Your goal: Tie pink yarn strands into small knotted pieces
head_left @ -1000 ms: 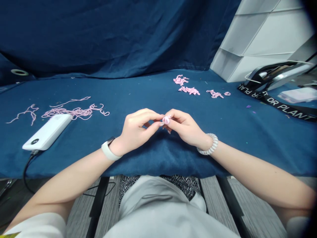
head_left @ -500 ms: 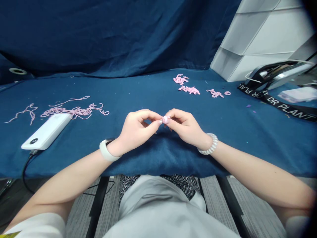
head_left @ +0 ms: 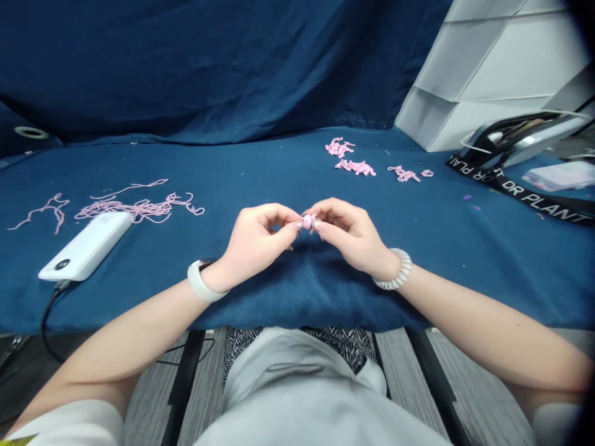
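My left hand and my right hand meet fingertip to fingertip just above the blue cloth near the table's front edge. Both pinch one small pink knotted piece of cord between thumb and fingers. A white watch band sits on my left wrist. A pale coiled hair tie circles my right wrist.
A white power bank with a black cable lies at the left, beside a tangle of loose pink cords. Small finished pink pieces lie at the back right. A black printed strap and white boxes fill the right corner.
Both hands have shifted slightly up and away from me, still pinching the pink piece; my right fingers have turned a little around it.
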Demonstrator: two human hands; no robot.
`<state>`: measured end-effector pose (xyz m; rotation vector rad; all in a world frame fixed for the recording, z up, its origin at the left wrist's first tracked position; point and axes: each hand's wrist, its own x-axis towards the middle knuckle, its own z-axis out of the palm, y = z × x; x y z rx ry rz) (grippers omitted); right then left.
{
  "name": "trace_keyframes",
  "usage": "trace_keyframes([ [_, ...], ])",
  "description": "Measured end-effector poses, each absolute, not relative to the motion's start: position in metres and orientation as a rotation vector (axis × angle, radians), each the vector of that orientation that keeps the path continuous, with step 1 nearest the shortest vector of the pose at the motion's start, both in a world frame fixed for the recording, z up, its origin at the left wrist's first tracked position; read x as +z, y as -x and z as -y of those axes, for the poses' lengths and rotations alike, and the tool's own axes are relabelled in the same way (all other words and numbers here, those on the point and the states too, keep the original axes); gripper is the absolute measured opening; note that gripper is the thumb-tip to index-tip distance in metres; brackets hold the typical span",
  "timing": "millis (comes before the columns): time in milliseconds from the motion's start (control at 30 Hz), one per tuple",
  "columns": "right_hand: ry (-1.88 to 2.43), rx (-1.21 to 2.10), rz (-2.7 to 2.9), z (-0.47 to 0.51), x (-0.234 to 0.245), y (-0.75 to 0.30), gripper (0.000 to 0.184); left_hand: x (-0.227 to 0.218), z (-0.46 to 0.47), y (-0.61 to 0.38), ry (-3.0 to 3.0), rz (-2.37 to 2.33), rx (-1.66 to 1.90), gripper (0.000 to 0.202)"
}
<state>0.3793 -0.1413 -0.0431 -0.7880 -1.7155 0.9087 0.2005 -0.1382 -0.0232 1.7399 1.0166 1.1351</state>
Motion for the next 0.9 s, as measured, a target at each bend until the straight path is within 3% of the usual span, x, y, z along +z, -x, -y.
trace_keyframes([
  [233,0.914,0.716,1.668,0.1416,-0.0398,-0.3766,0.022,-0.0239,0.1384,-0.202,-1.723,-1.013,1.116,0.021],
  [900,0.939,0.66,1.595,0.1388,-0.0441,-0.3796,0.019,-0.0276,0.1329,-0.197,-1.459,-0.903,1.129,0.019],
])
